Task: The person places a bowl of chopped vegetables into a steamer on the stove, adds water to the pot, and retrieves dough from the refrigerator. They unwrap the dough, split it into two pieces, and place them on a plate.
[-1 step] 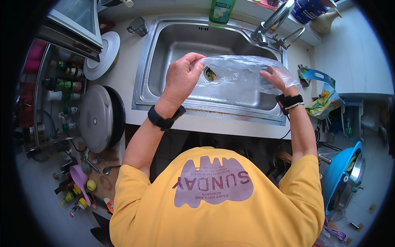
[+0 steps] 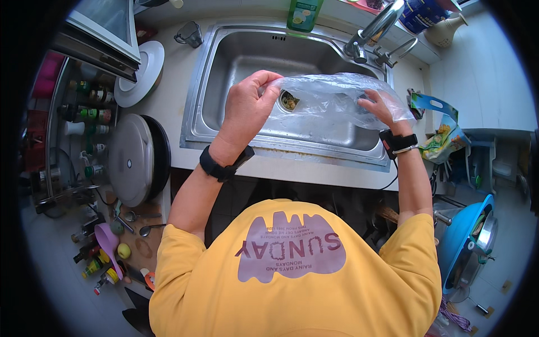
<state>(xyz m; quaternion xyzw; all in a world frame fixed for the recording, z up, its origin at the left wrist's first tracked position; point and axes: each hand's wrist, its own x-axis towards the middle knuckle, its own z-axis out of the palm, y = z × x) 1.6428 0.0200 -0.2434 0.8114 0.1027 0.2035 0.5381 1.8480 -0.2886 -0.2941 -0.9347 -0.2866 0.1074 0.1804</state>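
Observation:
Over the steel sink (image 2: pixel 236 126), a clear plastic bag (image 2: pixel 320 92) is stretched sideways between my hands. My left hand (image 2: pixel 250 104) pinches one end of it between thumb and fingers. At the other end, my right hand (image 2: pixel 382 106) is inside the bag, its thumb and fingers apart and the film draped around them up to the wrist. Below the bag, beside my left hand, the drain (image 2: pixel 289 101) shows yellowish-green food scraps in its strainer. Creases in the film partly blur my right fingers.
The faucet (image 2: pixel 359 42) and a thinner tap (image 2: pixel 390 56) rise at the far right. A green bottle (image 2: pixel 304 14) stands behind the sink, and a small clear cup (image 2: pixel 190 36) at its far left. A large lid (image 2: pixel 130 160) leans at left. A colourful bag (image 2: pixel 443 135) lies right.
My right hand has shifted slightly to the right inside the plastic bag. My left hand keeps its pinch, and the film's folds have changed a little.

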